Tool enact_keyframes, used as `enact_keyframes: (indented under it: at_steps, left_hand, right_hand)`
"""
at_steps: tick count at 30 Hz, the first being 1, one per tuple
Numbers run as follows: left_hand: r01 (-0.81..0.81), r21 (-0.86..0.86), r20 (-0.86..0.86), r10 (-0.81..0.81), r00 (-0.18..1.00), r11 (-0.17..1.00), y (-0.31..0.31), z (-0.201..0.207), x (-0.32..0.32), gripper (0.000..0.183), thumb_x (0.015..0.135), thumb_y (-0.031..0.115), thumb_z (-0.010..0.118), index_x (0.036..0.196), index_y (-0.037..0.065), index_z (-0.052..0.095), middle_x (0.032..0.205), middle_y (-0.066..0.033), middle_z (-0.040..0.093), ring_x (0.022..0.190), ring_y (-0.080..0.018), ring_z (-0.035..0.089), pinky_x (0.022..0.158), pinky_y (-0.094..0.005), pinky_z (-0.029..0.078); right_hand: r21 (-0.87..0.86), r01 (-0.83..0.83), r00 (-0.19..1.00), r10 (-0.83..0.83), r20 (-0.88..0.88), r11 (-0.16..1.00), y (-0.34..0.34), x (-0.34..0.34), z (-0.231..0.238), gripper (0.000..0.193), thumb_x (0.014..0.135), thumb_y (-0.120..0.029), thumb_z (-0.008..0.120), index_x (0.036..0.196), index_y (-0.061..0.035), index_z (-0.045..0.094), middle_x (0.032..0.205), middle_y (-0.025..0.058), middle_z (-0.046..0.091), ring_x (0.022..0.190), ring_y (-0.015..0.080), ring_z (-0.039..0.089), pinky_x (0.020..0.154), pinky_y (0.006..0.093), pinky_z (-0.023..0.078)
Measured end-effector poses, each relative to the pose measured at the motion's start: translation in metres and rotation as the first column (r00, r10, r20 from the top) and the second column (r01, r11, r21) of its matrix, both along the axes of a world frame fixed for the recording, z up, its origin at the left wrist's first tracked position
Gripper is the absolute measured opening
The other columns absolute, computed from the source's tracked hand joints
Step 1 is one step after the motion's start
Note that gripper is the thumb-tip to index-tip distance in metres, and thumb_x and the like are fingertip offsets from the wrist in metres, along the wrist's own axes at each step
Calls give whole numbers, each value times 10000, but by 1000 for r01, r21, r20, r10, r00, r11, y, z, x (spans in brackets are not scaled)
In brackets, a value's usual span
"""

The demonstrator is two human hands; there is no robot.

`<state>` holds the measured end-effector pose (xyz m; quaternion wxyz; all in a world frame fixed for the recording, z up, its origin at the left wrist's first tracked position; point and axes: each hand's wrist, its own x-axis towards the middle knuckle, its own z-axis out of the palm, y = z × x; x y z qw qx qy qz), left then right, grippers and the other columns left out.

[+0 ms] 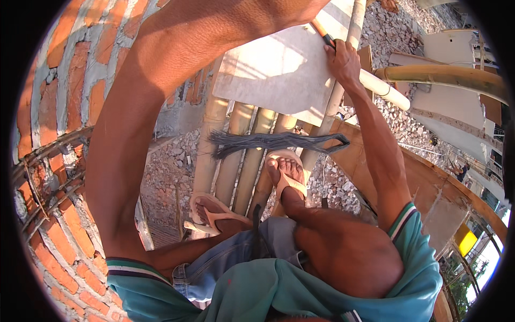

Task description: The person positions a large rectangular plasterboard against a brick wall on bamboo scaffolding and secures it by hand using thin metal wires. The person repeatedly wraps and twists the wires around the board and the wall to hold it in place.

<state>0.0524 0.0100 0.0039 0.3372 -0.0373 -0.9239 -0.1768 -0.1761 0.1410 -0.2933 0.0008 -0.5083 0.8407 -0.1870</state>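
An orange-handled tool (321, 31) is gripped tight by the right hand (343, 61); left hand's fingers can't be seen, so no telling.

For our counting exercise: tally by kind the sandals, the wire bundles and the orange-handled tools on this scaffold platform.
Sandals: 2, the second under the other foot
Dark wire bundles: 1
Orange-handled tools, held in the right hand: 1
Total: 4
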Motion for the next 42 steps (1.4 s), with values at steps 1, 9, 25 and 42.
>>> enact_keyframes:
  at_steps: [1, 9, 25, 42]
  left_hand:
    - [18, -25, -30, -19, 999, 1000, 1, -10, 9, 142, 896, -6, 624, 988, -28, 730, 857, -185, 736, 767, -331, 714, 742, -426, 568]
    - [-119, 101, -103, 130, 986, 988, 26, -92, 107, 127, 846, -39, 639, 941, -13, 719, 876, -156, 723, 779, -308, 685, 692, -399, 528]
    - [-296, 431, 421, 101, 902, 852, 104, -232, 175, 277, 991, 214, 648, 1171, 7, 683, 1240, -151, 684, 1196, -316, 624, 1052, -451, 469]
    - [-768, 607, 649, 432, 627, 204, 71, -239, 131, 412, 969, 260, 640, 1198, -79, 688, 1015, -312, 713, 979, -412, 720, 881, -439, 539]
  right_hand:
    - [26, 48, 998, -48, 32, 999, -2, 0, -2, 346, 999, -367, 628, 1093, -34, 613, 1037, 201, 620, 949, 438, 645, 812, 558, 505]
    - [-141, -411, 863, 434, 258, 901, 100, 58, 45, 206, 986, -148, 646, 1158, -35, 627, 987, 148, 625, 807, 352, 671, 660, 452, 553]
    - [-143, 35, 978, -4, 210, 989, 101, 91, 34, 516, 943, -263, 708, 1371, -12, 570, 1347, 255, 568, 1221, 417, 560, 1025, 514, 461]
    - [223, 352, -158, -177, 971, 909, 33, -37, 32, 591, 978, -368, 711, 1414, -3, 548, 1371, 135, 631, 1176, 278, 650, 968, 443, 569]
